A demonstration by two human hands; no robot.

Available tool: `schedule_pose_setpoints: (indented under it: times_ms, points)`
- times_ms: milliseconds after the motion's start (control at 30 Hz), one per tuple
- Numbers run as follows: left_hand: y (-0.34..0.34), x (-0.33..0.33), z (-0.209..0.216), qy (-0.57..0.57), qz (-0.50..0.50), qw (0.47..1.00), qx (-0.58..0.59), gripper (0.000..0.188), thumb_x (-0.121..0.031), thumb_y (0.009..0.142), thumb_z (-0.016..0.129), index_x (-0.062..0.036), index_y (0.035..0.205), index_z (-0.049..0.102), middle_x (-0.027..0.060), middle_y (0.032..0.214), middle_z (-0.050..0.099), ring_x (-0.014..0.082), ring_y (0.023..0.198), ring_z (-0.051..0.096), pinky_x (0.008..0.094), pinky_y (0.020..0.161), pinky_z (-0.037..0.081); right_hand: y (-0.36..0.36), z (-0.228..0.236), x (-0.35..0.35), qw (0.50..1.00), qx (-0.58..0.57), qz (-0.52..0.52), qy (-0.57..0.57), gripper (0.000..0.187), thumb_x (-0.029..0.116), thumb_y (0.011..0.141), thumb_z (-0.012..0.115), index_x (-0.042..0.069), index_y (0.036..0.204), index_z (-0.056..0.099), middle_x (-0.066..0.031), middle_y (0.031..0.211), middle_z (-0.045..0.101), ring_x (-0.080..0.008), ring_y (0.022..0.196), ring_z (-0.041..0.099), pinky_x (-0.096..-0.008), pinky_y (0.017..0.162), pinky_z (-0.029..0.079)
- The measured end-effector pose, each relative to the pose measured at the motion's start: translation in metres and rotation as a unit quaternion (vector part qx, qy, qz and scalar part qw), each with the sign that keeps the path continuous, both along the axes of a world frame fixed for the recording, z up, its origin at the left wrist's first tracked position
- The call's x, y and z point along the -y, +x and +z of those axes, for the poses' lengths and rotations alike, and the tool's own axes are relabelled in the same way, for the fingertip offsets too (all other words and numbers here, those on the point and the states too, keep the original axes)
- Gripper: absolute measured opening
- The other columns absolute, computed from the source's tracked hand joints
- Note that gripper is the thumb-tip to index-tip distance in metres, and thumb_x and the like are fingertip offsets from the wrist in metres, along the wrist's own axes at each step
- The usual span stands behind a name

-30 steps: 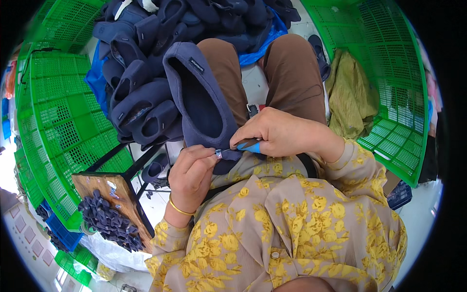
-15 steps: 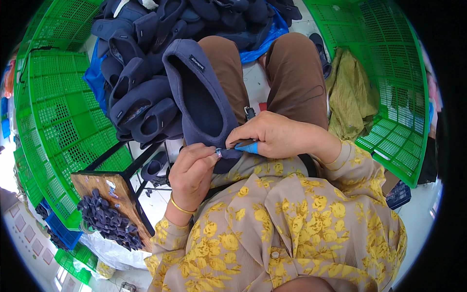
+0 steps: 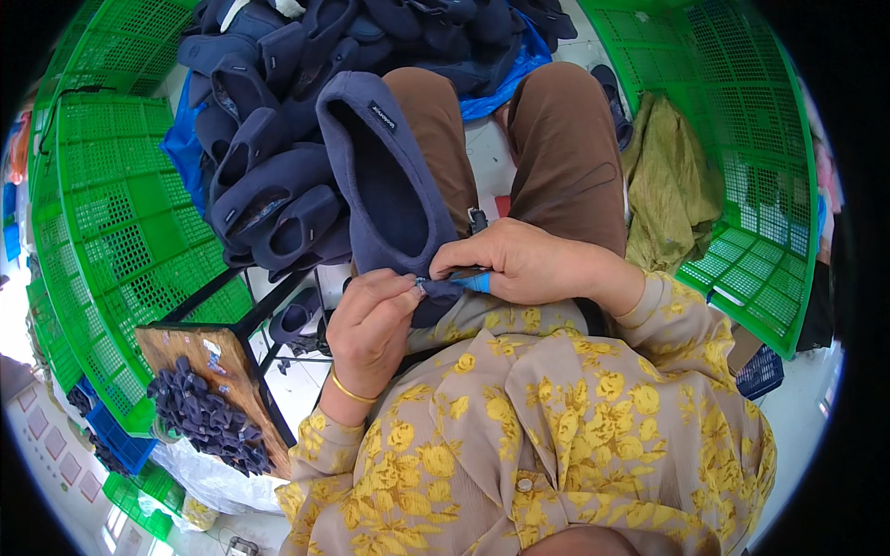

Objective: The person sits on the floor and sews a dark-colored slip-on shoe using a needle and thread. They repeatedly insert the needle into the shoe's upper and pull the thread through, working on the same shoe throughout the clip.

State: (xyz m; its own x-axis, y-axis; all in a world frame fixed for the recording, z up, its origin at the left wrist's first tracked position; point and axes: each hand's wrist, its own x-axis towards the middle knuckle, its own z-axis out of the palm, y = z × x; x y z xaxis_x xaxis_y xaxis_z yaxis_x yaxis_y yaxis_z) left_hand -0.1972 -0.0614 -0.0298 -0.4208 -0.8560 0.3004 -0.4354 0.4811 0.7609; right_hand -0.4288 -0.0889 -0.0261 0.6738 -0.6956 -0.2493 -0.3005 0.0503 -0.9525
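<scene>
My own hands are nowhere near this; over the head camera I watch the wearer's bare hands meet at the toe of a navy slipper (image 3: 387, 199). It lies at the person's lap, sole down as far as I can tell, its heel pointing away over the left thigh. The left hand (image 3: 368, 320) pinches the toe end, a small shiny bit showing at its fingertips. The right hand (image 3: 538, 262), a blue band (image 3: 477, 282) around one digit, pinches the toe from the other side; anything finer between the fingertips is too small for me to see.

At the left I have a wooden tabletop (image 3: 243, 369): a heap of small dark fabric pieces (image 3: 206, 417) runs along its left edge toward the near corner, and tiny pale scraps (image 3: 212, 348) lie by the far edge.

Beyond it stands a big green basket (image 3: 130, 218); I cannot make out its contents. The green basket (image 3: 663, 42) on the right has an olive cloth (image 3: 669, 176) bunched at its inner side. Dark pieces show beside a blue crate (image 3: 119, 435) at lower left. On the floor ahead, a blue sheet (image 3: 505, 83) carries a pile of navy slippers (image 3: 269, 190).
</scene>
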Motion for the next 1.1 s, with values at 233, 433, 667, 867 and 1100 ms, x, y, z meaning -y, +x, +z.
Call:
schedule_pose_setpoints:
  times_ms: [233,433,667,867,1100]
  points:
    - [-0.002,-0.003,-0.005,-0.010,0.017,1.000,-0.002,0.020,0.009,0.068,0.075,-0.0003,0.085,0.069,0.0105,0.087,0.069,0.0275,0.083,0.066,0.0321,0.074,0.054,0.005,-0.014,-0.008,1.000,0.015,-0.026,-0.007,0.037,-0.006,0.080,0.050,0.010,0.112,0.061,-0.0184,0.094,0.069,-0.0382,0.090,0.066,-0.0408,0.078,0.051]
    - [-0.007,-0.008,-0.004,0.009,0.063,0.998,-0.031,0.021,0.009,0.070,0.076,-0.0008,0.087,0.070,0.0103,0.087,0.070,0.0255,0.082,0.067,0.0307,0.074,0.054,0.004,-0.010,-0.012,0.999,0.001,-0.044,0.019,0.036,-0.006,0.080,0.053,0.008,0.112,0.060,-0.0176,0.090,0.069,-0.0352,0.085,0.068,-0.0394,0.075,0.052]
    - [-0.009,-0.012,-0.006,-0.003,0.058,0.998,-0.032,0.021,0.007,0.071,0.077,-0.0018,0.089,0.072,0.0101,0.087,0.071,0.0252,0.081,0.067,0.0306,0.073,0.054,0.011,-0.012,-0.021,0.992,0.047,-0.087,0.079,0.025,-0.004,0.083,0.058,0.004,0.107,0.057,-0.0139,0.077,0.065,-0.0258,0.066,0.067,-0.0341,0.065,0.051]
    - [-0.010,-0.012,-0.005,-0.008,0.038,0.999,-0.021,0.020,0.007,0.072,0.077,-0.0020,0.089,0.072,0.0101,0.087,0.071,0.0252,0.082,0.067,0.0307,0.074,0.053,0.016,-0.008,-0.024,0.990,0.056,-0.123,0.034,0.025,-0.005,0.081,0.058,0.004,0.105,0.056,-0.0134,0.094,0.065,-0.0284,0.085,0.067,-0.0376,0.073,0.051]
    - [-0.010,-0.011,-0.005,0.001,0.049,0.999,-0.014,0.023,0.009,0.070,0.075,-0.0010,0.090,0.070,0.0097,0.089,0.069,0.0249,0.083,0.066,0.0305,0.073,0.053,0.012,-0.003,-0.020,0.970,-0.057,-0.129,-0.196,0.027,0.004,0.078,0.063,0.007,0.105,0.060,-0.0123,0.098,0.062,-0.0356,0.086,0.063,-0.0434,0.072,0.050]
